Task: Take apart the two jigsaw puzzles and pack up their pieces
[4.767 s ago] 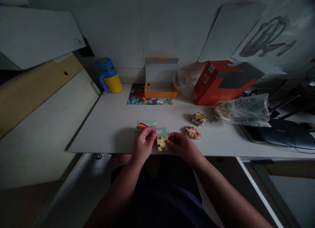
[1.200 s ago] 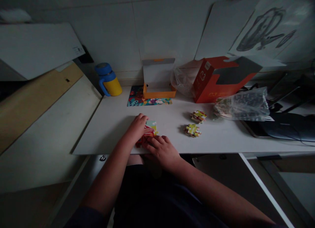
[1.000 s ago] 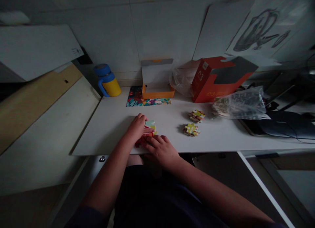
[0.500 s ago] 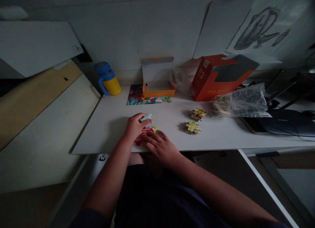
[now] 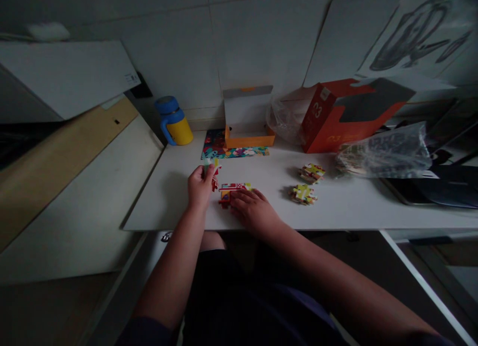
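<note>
My left hand (image 5: pixel 199 187) is closed with the thumb up, pinching puzzle pieces (image 5: pixel 215 168) in pale green, yellow and red. It is raised slightly over the white table, left of a joined red puzzle section (image 5: pixel 225 196). My right hand (image 5: pixel 255 210) lies flat on that section with fingers stretched out, covering much of its right side. Two small piles of puzzle pieces lie to the right, a nearer yellow-green pile (image 5: pixel 303 193) and a farther one (image 5: pixel 312 173).
Behind stands an open orange-edged box (image 5: pixel 249 141) on a colourful printed sheet (image 5: pixel 212 147). A blue-and-yellow flask (image 5: pixel 175 122) is at the back left. A red-orange carton (image 5: pixel 347 119), a clear plastic bag (image 5: pixel 396 152) and a dark flat device (image 5: pixel 444 186) occupy the right.
My left hand has moved left, away from the joined section, and turned upright with the pieces in it. More of the red section shows. The camera view has shifted slightly left.
</note>
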`<state>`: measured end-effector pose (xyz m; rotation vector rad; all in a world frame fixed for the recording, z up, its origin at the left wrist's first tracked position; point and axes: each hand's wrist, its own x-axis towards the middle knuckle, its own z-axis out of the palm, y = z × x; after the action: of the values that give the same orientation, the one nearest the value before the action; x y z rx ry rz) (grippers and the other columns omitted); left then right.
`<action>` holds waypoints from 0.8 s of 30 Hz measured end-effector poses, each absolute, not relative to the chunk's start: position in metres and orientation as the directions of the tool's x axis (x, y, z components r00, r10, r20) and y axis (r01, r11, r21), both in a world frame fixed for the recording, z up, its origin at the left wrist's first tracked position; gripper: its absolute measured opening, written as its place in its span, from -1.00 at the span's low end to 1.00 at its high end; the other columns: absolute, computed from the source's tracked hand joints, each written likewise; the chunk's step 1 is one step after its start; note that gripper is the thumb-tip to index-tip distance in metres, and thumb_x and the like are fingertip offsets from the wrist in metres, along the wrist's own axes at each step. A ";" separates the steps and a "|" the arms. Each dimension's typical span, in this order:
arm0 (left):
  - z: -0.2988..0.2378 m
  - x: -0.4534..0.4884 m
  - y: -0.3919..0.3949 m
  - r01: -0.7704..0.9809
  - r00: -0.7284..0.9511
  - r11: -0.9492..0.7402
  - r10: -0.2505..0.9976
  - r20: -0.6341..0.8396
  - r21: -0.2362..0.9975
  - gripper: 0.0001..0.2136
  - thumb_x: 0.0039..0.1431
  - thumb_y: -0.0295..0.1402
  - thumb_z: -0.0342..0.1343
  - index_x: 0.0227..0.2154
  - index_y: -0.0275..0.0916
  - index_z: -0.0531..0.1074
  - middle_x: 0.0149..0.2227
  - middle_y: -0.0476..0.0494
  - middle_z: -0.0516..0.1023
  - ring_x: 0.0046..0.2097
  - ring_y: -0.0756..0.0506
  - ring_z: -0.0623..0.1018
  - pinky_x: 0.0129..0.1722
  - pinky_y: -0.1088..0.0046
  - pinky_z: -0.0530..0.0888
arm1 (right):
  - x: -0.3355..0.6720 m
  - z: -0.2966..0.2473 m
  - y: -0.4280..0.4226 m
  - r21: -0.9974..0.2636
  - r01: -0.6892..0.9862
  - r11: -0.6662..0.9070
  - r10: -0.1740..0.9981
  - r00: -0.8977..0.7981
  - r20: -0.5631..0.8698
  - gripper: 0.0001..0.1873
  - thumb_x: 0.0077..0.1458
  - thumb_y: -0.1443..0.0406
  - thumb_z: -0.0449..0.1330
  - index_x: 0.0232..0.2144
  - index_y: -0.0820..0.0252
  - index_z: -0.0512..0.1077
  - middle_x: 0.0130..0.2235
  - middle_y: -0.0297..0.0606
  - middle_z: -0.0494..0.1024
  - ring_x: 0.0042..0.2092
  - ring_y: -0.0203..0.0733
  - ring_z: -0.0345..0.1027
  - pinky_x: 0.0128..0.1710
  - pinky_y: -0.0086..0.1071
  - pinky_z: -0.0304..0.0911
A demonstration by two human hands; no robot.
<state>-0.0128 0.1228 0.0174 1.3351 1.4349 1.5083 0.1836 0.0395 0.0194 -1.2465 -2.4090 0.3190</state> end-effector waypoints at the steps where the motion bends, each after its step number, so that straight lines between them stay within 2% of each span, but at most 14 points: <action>1: 0.017 -0.012 0.122 0.205 -0.234 -0.181 0.945 0.228 0.962 -0.59 0.27 0.09 0.14 -0.39 -0.17 0.32 -0.60 0.10 0.40 -0.62 0.04 0.39 -0.62 0.55 0.29 | 0.183 0.022 0.048 -0.405 0.732 0.547 0.837 -0.491 0.244 -0.73 0.37 0.18 0.14 0.02 0.07 0.53 0.18 -0.13 0.56 0.27 0.06 0.33 0.30 0.09 0.13; 3: 0.017 -0.009 0.122 0.295 -0.168 -0.203 0.951 0.260 0.934 -0.60 0.28 0.07 0.14 -0.40 -0.18 0.35 -0.58 0.08 0.41 -0.59 0.03 0.41 -0.57 0.55 0.29 | 0.183 0.026 0.065 -0.501 0.735 0.457 0.889 -0.390 0.239 -0.75 0.36 0.19 0.14 -0.03 0.14 0.53 0.04 -0.07 0.63 0.11 0.01 0.49 0.18 -0.06 0.28; 5: 0.018 -0.006 0.122 0.419 -0.106 -0.253 0.940 0.324 0.872 -0.60 0.29 0.05 0.14 -0.44 -0.19 0.36 -0.59 0.08 0.38 -0.54 0.03 0.39 -0.52 0.55 0.26 | 0.182 0.027 0.080 -0.655 0.670 0.351 0.936 -0.223 0.274 -0.67 0.38 0.15 0.11 0.07 0.15 0.46 0.01 -0.05 0.64 -0.03 -0.07 0.56 0.01 -0.22 0.38; 7: 0.018 -0.003 0.122 0.512 -0.038 -0.299 0.929 0.369 0.805 -0.58 0.29 0.05 0.13 -0.48 -0.21 0.38 -0.59 0.08 0.34 -0.50 0.02 0.37 -0.48 0.55 0.25 | 0.181 0.026 0.089 -0.780 0.540 0.317 0.946 -0.120 0.301 -0.59 0.37 0.11 0.13 0.16 0.13 0.38 -0.01 -0.11 0.65 -0.12 -0.14 0.58 -0.12 -0.32 0.40; 9: 0.017 0.000 0.121 0.524 0.046 -0.328 0.932 0.358 0.786 -0.57 0.27 0.06 0.15 -0.48 -0.22 0.41 -0.56 0.05 0.38 -0.46 0.00 0.40 -0.44 0.54 0.27 | 0.181 0.024 0.093 -0.832 0.447 0.330 0.943 -0.121 0.310 -0.63 0.32 0.08 0.18 0.07 0.13 0.42 -0.13 -0.21 0.67 -0.21 -0.19 0.56 -0.23 -0.38 0.36; 12: 0.015 0.003 0.120 0.419 0.195 -0.338 0.940 0.280 0.843 -0.63 0.23 0.04 0.21 -0.31 -0.21 0.47 -0.48 0.01 0.48 -0.43 -0.04 0.48 -0.40 0.52 0.35 | 0.185 0.019 0.094 -0.861 0.409 0.302 0.953 -0.100 0.287 -0.69 0.28 0.03 0.20 -0.25 0.15 0.44 -0.36 -0.30 0.61 -0.36 -0.22 0.45 -0.37 -0.42 0.26; 14: 0.013 0.002 0.120 0.345 0.240 -0.315 0.940 0.241 0.884 -0.66 0.24 -0.01 0.23 -0.19 -0.19 0.47 -0.45 0.00 0.52 -0.43 -0.05 0.52 -0.39 0.51 0.38 | 0.190 0.017 0.094 -0.897 0.354 0.263 0.962 -0.024 0.272 -0.65 0.29 -0.01 0.17 -0.30 0.14 0.40 -0.38 -0.31 0.57 -0.38 -0.23 0.42 -0.40 -0.43 0.23; 16: 0.012 0.001 0.121 0.343 0.167 -0.291 0.955 0.246 0.893 -0.72 0.29 -0.06 0.18 -0.17 -0.18 0.46 -0.43 -0.01 0.53 -0.41 -0.04 0.54 -0.36 0.50 0.41 | 0.195 0.015 0.094 -0.929 0.290 0.231 0.965 0.050 0.256 -0.63 0.32 -0.04 0.11 -0.27 0.13 0.38 -0.36 -0.31 0.56 -0.37 -0.24 0.41 -0.40 -0.43 0.23; 18: 0.010 0.000 0.125 0.395 0.028 -0.265 0.961 0.276 0.880 -0.78 0.34 -0.12 0.12 -0.18 -0.17 0.45 -0.41 -0.03 0.54 -0.38 -0.04 0.54 -0.31 0.49 0.43 | 0.197 0.014 0.093 -0.930 0.291 0.224 0.967 0.055 0.251 -0.60 0.36 -0.05 0.03 -0.30 0.13 0.36 -0.37 -0.32 0.53 -0.38 -0.25 0.37 -0.40 -0.43 0.20; 20: 0.008 -0.001 0.128 0.389 -0.059 -0.236 0.958 0.280 0.890 -0.81 0.37 -0.16 0.08 -0.16 -0.16 0.42 -0.37 -0.04 0.56 -0.35 -0.04 0.55 -0.28 0.49 0.45 | 0.196 0.015 0.091 -0.894 0.365 0.258 0.964 -0.041 0.262 -0.57 0.39 -0.04 -0.01 -0.36 0.12 0.32 -0.42 -0.34 0.48 -0.40 -0.25 0.32 -0.39 -0.42 0.16; 24: 0.006 0.001 0.128 0.157 -0.064 -0.187 0.978 0.199 0.970 -0.77 0.37 -0.12 0.07 -0.06 -0.12 0.35 -0.23 -0.07 0.62 -0.28 -0.05 0.61 -0.27 0.47 0.52 | 0.188 0.016 0.087 -0.769 0.516 0.378 0.923 -0.272 0.271 -0.63 0.43 0.08 -0.02 -0.35 0.13 0.35 -0.41 -0.31 0.50 -0.39 -0.24 0.33 -0.35 -0.40 0.12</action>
<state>0.0013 0.1275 0.0060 1.4289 1.2830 1.3385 0.1879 0.0873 0.0164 -1.2404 -1.9219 0.7226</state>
